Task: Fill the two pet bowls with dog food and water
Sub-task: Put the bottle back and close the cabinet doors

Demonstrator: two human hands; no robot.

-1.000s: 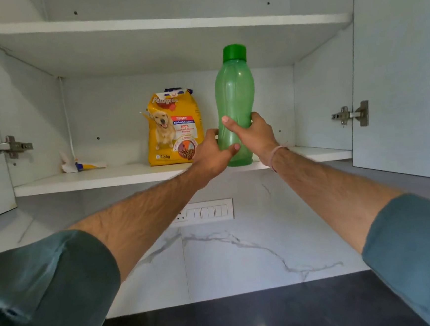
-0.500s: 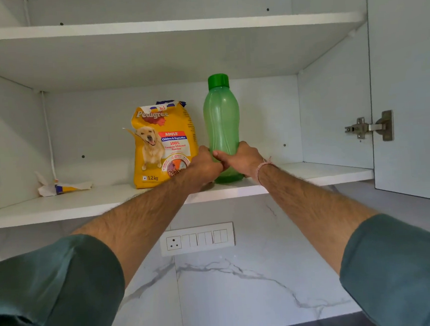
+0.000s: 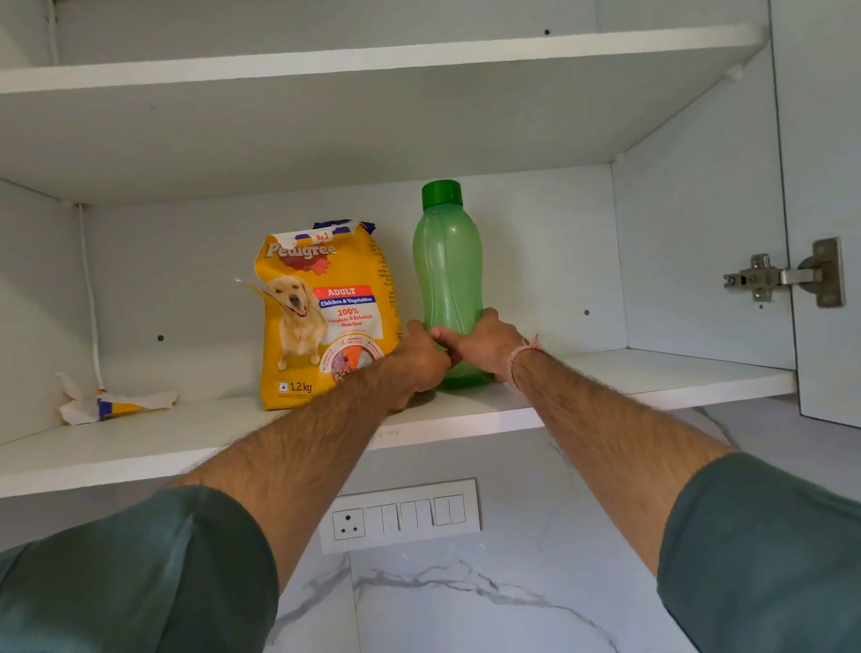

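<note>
A green plastic bottle with a green cap stands upright on the lower cabinet shelf. My right hand is wrapped around its lower part. My left hand presses against the bottle's base from the left, fingers curled. Just left of the bottle stands a yellow dog food bag, its top torn open, close to my left hand. No pet bowls are in view.
A torn strip of yellow and white packaging lies at the shelf's left end. The upper shelf is above. An open cabinet door with a hinge is at right. A switch panel sits on the marble wall below.
The bottle went from held out in front of the shelf edge to standing deeper on the shelf beside the bag. Both hands followed it in; the camera tilted upward.
</note>
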